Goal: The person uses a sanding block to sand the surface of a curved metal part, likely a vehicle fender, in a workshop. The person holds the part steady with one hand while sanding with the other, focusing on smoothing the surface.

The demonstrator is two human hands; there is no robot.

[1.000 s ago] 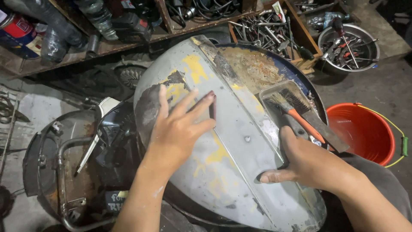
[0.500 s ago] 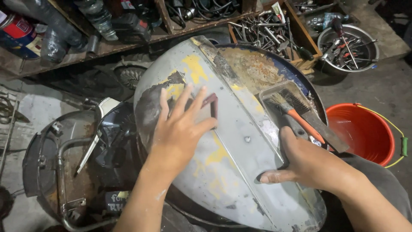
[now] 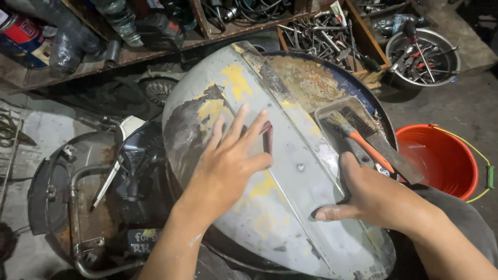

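Observation:
A curved grey metal body panel [image 3: 290,171] with yellow and dark paint patches lies across a rusty round drum top [image 3: 311,78]. My left hand [image 3: 231,161] presses flat on the panel's middle, fingers spread over a folded dark red sheet of sandpaper [image 3: 266,136]. My right hand [image 3: 363,199] grips the panel's right edge, thumb on top, holding it steady. Just beyond that hand a small metal tray [image 3: 332,111] holds an orange-handled brush [image 3: 358,137] and a flat scraper.
An orange bucket [image 3: 441,161] stands at the right. A steel bowl of tools [image 3: 423,52] and a wooden box of wrenches [image 3: 327,33] sit at the back right. Shelves with cans and bottles run along the top left. A dark scooter frame [image 3: 93,186] lies at the left.
My left hand slid the sandpaper up and left, then back down and right across the panel. My right hand has stayed in place on the panel's edge.

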